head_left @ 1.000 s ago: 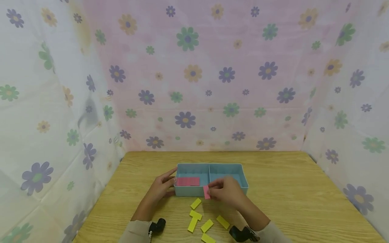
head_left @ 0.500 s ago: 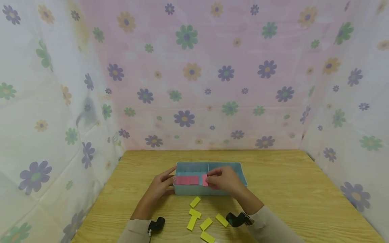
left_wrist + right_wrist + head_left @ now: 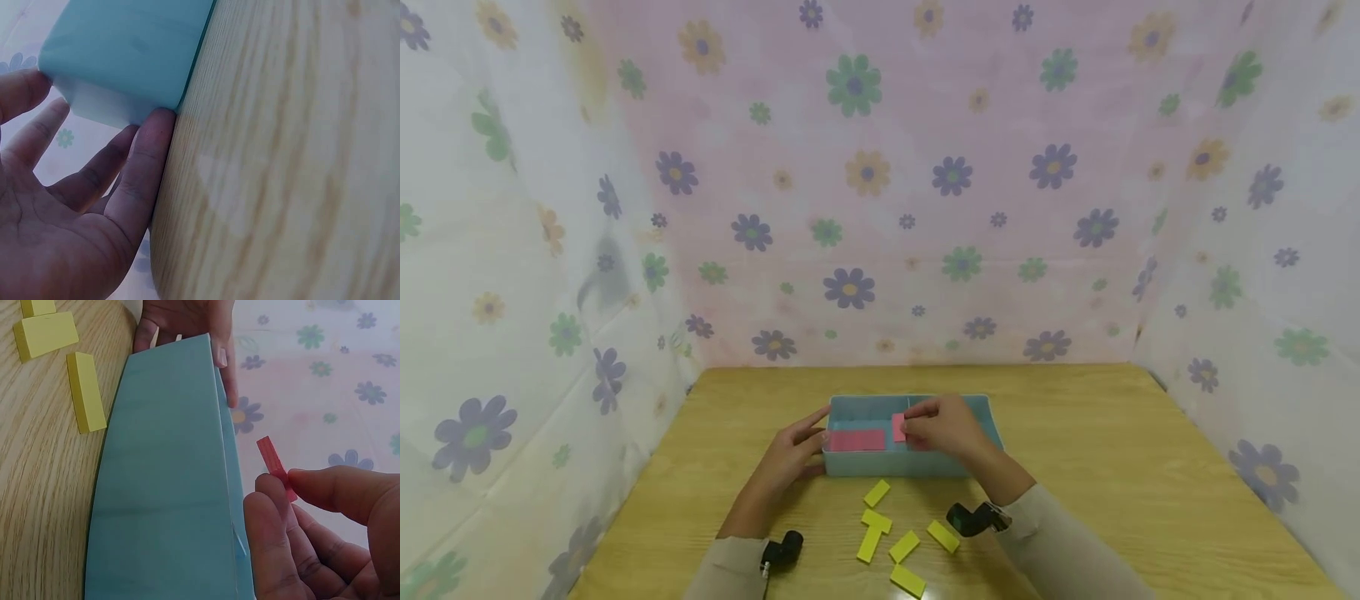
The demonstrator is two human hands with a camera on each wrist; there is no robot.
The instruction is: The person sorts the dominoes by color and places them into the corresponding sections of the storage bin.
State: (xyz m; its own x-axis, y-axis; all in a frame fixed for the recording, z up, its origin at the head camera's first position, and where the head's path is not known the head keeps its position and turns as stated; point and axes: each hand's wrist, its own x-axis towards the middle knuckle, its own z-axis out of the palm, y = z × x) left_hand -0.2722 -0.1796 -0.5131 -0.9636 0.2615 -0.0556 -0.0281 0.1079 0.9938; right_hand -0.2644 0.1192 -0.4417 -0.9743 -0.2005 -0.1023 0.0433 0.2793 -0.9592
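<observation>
- Pinching pink block (image 3: pixel 898 427) in right hand (image 3: pixel 946 429): lower square to pink row (image 3: pixel 856 440), clear of divider (image 3: pixel 909 402).
- With left hand (image 3: pixel 792 454) spread against tray (image 3: pixel 887 464), brace lightly.

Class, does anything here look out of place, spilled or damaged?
Nothing appears spilled or damaged. The yellow blocks stand out: they lie at mixed angles on the table in front of the blue box, unlike the neat pink row inside.
</observation>
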